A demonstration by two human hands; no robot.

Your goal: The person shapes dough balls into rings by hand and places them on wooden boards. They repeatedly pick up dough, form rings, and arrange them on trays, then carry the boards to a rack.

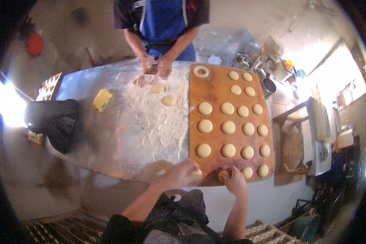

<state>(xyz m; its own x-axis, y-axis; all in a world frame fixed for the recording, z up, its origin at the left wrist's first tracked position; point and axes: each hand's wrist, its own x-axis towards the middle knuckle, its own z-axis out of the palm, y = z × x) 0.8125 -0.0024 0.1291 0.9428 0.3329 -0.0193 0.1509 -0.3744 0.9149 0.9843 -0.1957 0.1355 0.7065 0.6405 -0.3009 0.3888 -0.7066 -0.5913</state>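
At the near edge of a brown wooden board (213,95), my left hand (182,175) is closed at a pale dough round (197,175); the hand is slightly blurred and partly covers it. Farther right, my right hand (236,183) has its thumb and fingers pinched on another dough round (223,175), which looks smaller and shaded. Rows of smooth dough rounds (228,151) lie on the board beyond my hands. One dough ring (200,72) with a hole sits at the board's far left corner.
Left of the board spreads a floured metal table (110,142) with two dough pieces (168,100) and a yellow packet (102,100). Across it, a person in a blue apron (163,18) works with both hands (156,67). Dark cloth (61,122) hangs over the left end; a pot (268,86) stands right.
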